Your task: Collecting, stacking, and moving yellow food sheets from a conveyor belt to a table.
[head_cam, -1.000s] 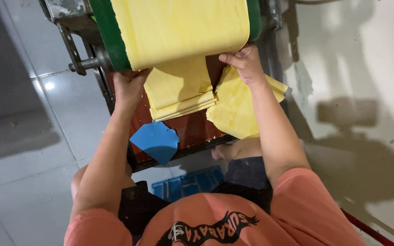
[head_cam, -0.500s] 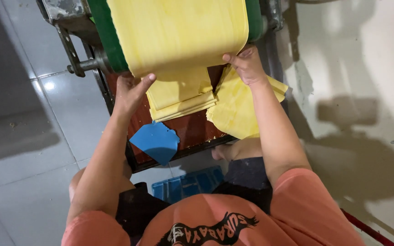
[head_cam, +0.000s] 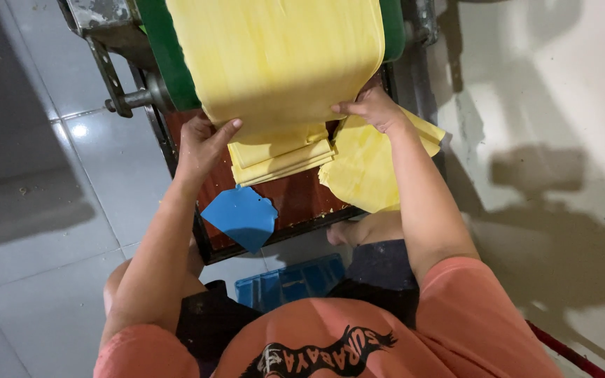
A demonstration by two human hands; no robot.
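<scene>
gripping the hanging yellow dough sheet point(head_cam: 274, 63) at its lower edge, both hands' fingers pinch it: left hand point(head_cam: 201, 143), right hand point(head_cam: 372, 108).

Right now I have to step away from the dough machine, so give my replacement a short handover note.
Left hand and right hand each pinch a lower corner of the yellow dough sheet hanging off the green roller. A folded stack already lies on the brown tray, a loose sheet to its right, a blue scraper in front. The hanging sheet is not yet folded down.
</scene>
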